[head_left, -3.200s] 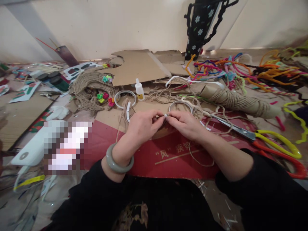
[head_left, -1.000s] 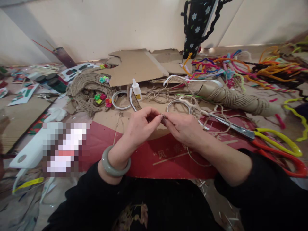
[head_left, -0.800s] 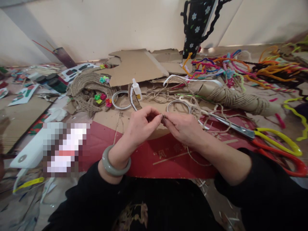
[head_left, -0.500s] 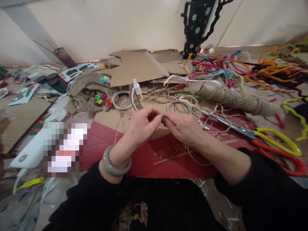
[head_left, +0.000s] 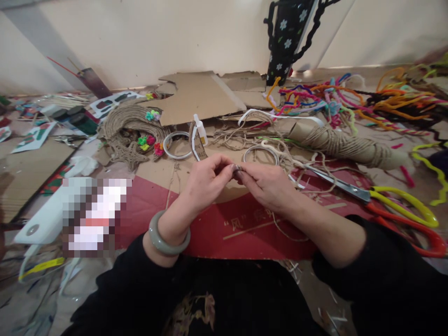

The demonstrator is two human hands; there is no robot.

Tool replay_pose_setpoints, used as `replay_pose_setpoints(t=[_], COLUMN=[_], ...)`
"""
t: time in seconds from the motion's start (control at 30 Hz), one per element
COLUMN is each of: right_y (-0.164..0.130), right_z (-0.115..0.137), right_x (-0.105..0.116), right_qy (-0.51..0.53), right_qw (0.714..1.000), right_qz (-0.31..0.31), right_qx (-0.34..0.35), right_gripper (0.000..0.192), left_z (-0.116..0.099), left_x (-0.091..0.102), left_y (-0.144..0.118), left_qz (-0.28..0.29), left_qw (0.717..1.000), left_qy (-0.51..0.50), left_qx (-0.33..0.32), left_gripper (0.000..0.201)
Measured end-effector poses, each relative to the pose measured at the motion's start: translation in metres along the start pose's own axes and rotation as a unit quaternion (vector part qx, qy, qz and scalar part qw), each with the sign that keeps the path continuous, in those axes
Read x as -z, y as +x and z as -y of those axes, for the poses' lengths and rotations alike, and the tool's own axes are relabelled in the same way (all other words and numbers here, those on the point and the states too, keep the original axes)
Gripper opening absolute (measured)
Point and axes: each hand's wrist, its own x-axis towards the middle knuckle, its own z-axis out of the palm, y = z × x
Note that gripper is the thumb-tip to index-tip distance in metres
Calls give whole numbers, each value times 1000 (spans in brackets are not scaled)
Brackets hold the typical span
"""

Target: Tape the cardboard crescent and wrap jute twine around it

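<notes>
My left hand (head_left: 211,181) and my right hand (head_left: 268,184) meet fingertip to fingertip over a red and brown cardboard sheet (head_left: 206,233). Both are closed in a pinch on a small brownish end of twine (head_left: 238,168), mostly hidden by the fingers. From under the right hand a thin loop of the same twine (head_left: 289,237) curves over the red cardboard. Just beyond the hands lie two tape rings, one on the left (head_left: 178,145) and one on the right (head_left: 261,156). A white glue bottle (head_left: 200,130) stands behind a curved cardboard strip (head_left: 194,142).
Scissors (head_left: 364,193) with yellow and red handles lie right of my right forearm. Behind them is a twine-wrapped cardboard tube (head_left: 350,144). Colourful pipe cleaners (head_left: 329,100) heap at the back right. Twine work (head_left: 128,119) with a star sits left, beyond a white power strip (head_left: 52,212).
The fingertips have shifted very slightly around the small piece of twine. Everything else lies as before.
</notes>
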Motion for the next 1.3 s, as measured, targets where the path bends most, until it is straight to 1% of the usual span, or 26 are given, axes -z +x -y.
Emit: replay_pose_setpoints(t=[0.17,0.33,0.53,0.73,1.03,1.3], right_y=[1,0,0,0,-1,0], right_z=[1,0,0,-1,-2,-2], right_x=[2,1,-1,-1,-3,-4], right_qy=[11,-7,-21,-30,-36,-28], right_qw=[1000,1000,1000,999,999,999], right_qz=[-1,1,2,-12,-11,-16], right_qx=[-5,-7,-5,3,11,13], right_gripper=[35,34,34,35,33,32], left_z=[1,0,1,1,1,1], left_x=[-1,-3,-3,-2,-3,-3], left_y=[0,0,0,1,1,1], left_qz=[4,-11,-13,-6,-8,-3], left_qw=[1000,1000,1000,1000,999,999], left_qy=[-21,-14,-10,-25,-35,-25], left_qx=[-10,-4,0,3,19,20], left_gripper=[8,6,7,8,9,9])
